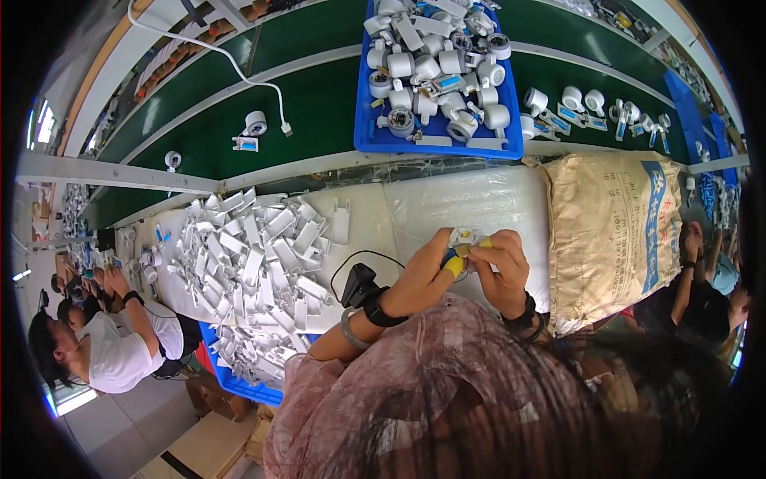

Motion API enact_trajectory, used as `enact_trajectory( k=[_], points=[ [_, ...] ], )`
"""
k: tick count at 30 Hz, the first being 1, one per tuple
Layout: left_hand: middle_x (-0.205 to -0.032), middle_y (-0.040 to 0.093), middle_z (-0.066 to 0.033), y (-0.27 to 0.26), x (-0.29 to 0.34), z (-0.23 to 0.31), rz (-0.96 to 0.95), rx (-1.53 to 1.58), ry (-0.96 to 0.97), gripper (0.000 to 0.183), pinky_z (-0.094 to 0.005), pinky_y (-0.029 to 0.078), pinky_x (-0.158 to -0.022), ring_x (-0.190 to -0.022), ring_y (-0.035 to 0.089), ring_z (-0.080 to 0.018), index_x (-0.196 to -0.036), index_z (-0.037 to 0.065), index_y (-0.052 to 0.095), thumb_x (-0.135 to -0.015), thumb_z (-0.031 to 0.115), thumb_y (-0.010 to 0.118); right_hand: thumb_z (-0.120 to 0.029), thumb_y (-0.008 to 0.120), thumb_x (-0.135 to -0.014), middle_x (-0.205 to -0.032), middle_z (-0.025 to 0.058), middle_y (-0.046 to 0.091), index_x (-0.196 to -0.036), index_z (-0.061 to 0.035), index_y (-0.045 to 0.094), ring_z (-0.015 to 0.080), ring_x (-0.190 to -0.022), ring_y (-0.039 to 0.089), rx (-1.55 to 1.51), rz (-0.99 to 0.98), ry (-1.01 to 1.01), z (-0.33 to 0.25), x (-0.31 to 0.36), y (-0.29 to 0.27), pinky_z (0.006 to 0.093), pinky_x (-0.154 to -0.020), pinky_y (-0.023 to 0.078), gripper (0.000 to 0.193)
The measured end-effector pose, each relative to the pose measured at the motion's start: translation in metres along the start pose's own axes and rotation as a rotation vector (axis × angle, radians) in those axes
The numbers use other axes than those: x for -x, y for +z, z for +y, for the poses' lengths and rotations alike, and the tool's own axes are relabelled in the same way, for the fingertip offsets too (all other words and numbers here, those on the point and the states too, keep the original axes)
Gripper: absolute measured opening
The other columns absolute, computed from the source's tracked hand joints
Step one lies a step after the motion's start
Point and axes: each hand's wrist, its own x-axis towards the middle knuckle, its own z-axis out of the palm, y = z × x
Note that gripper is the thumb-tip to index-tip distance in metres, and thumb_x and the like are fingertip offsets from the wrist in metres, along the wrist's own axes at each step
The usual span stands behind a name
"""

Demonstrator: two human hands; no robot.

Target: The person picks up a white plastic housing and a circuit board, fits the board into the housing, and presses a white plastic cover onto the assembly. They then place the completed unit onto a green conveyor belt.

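Note:
My left hand (pixel 421 275) is closed around a small white part (pixel 465 236) in front of my body, above the edge of the padded work surface. From the right, my right hand (pixel 503 270) pinches at the same part, with thumb and fingertips close together. Yellow shows at the tips of both hands, and a bit of blue lies between the fingers. My fingers hide most of the part, so its exact kind cannot be made out. To the left spreads a large heap of white plastic housings (pixel 267 259).
A blue tray (pixel 437 147) of round white device heads stands ahead on the green conveyor (pixel 319 120). A brown paper sack (pixel 610 231) lies at the right. Left are a blue bin (pixel 239 387) and a co-worker (pixel 120 351). A white cable (pixel 239 68) hangs at upper left.

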Motion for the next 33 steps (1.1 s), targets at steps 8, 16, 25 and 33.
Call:
enact_trajectory(
  k=[8,16,25,33],
  points=[
    [-0.095,0.055,-0.0253,-0.001,-0.001,-0.001,0.045,-0.168,0.088,0.037,-0.0415,0.046,-0.076,-0.086,0.056,-0.0415,-0.120,-0.004,0.041,-0.084,0.004,0.045,0.005,0.076,-0.069,-0.086,0.0073,0.057,-0.090,-0.0064,0.069,0.0272,-0.081,0.054,-0.019,0.003,0.057,0.002,0.002,0.005,0.0363,-0.073,0.046,0.025],
    [-0.098,0.059,-0.0199,0.003,0.000,-0.001,0.103,-0.134,0.234,0.030,-0.0388,0.047,-0.078,-0.088,0.060,-0.0389,-0.119,0.001,0.046,-0.089,0.006,0.049,0.005,0.075,-0.069,-0.084,0.0076,0.058,-0.090,-0.0057,0.068,0.0277,-0.080,0.053,-0.012,-0.031,0.061,-0.002,-0.004,0.004,0.0363,-0.074,0.044,0.025],
    [-0.102,0.058,-0.0160,0.004,0.003,-0.002,0.119,-0.224,0.123,0.031,-0.0344,0.047,-0.081,-0.090,0.059,-0.0256,-0.123,-0.002,0.045,-0.094,0.010,0.044,0.007,0.074,-0.067,-0.085,0.0078,0.058,-0.090,-0.0061,0.068,0.0277,-0.080,0.053,0.025,-0.058,0.050,-0.004,-0.005,0.002,0.0369,-0.075,0.044,0.027],
    [-0.097,0.059,-0.0159,0.006,0.000,-0.013,0.200,-0.265,0.209,0.025,-0.0317,0.049,-0.075,-0.084,0.061,-0.0238,-0.116,-0.002,0.052,-0.094,0.007,0.042,0.006,0.075,-0.067,-0.084,0.0072,0.058,-0.089,-0.0062,0.067,0.0266,-0.079,0.054,0.019,-0.062,0.059,-0.006,-0.009,0.003,0.0366,-0.077,0.043,0.026]
  ],
)
